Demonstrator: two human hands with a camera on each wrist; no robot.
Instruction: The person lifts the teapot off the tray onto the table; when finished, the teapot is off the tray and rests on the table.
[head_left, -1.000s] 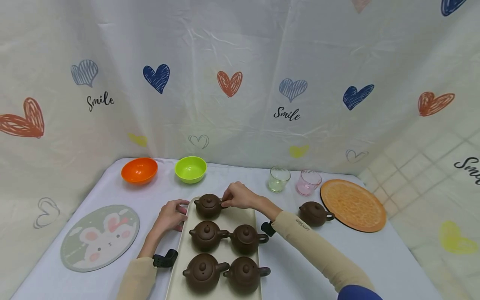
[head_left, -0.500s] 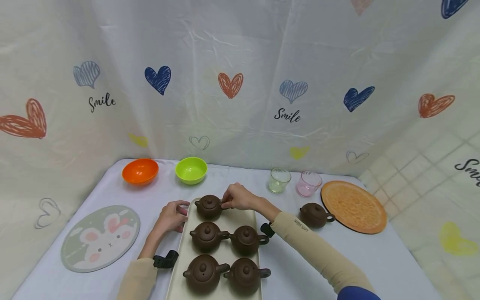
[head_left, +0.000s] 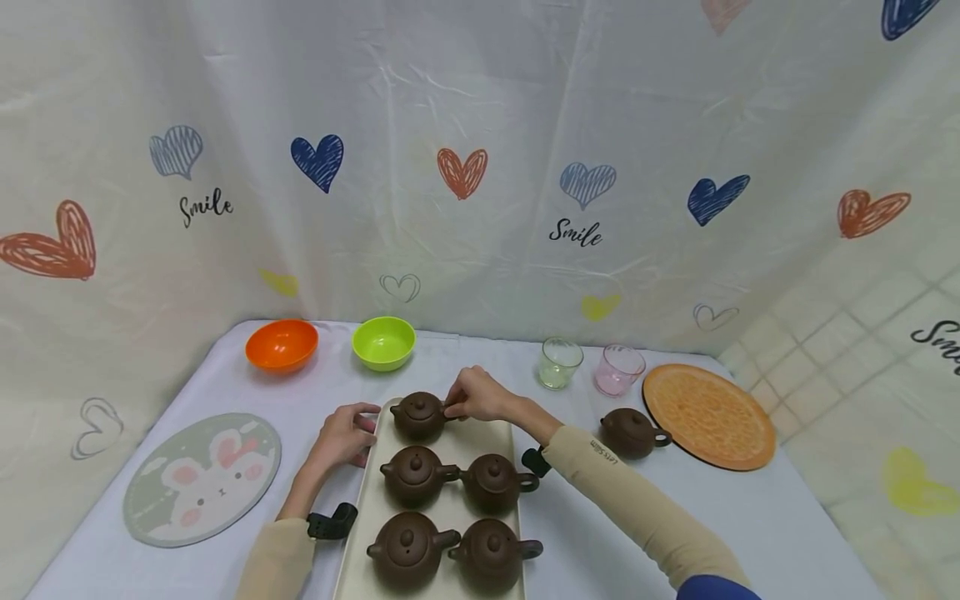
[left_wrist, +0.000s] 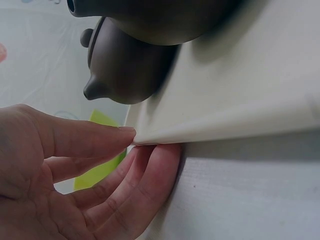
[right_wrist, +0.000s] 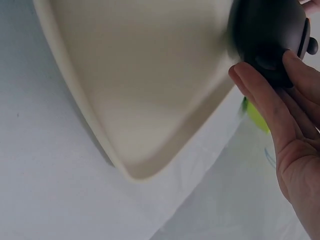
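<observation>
A cream rectangular tray point(head_left: 442, 487) bears several dark brown teapots. My left hand point(head_left: 347, 435) is at the tray's far left edge; in the left wrist view the thumb point(left_wrist: 100, 136) lies on top of the rim and the curled fingers point(left_wrist: 160, 175) sit under it. My right hand point(head_left: 480, 393) pinches the handle of the teapot point(head_left: 418, 416) at the tray's far left corner, its spout pointing left. In the right wrist view, fingers and thumb close round that handle. Behind it stand two teapot rows, with one teapot point(head_left: 415, 475) nearest it.
One more teapot point(head_left: 628, 432) stands on the table right of the tray, beside a round orange-brown mat point(head_left: 708, 417). Along the back are an orange bowl point(head_left: 282, 346), a green bowl point(head_left: 383, 343), a green glass point(head_left: 559, 364) and a pink glass point(head_left: 619, 370). A rabbit-print mat point(head_left: 202, 479) lies left.
The whole scene shifts slightly down in the head view. Both hands keep their places, with the right still on the teapot handle and the left on the tray rim.
</observation>
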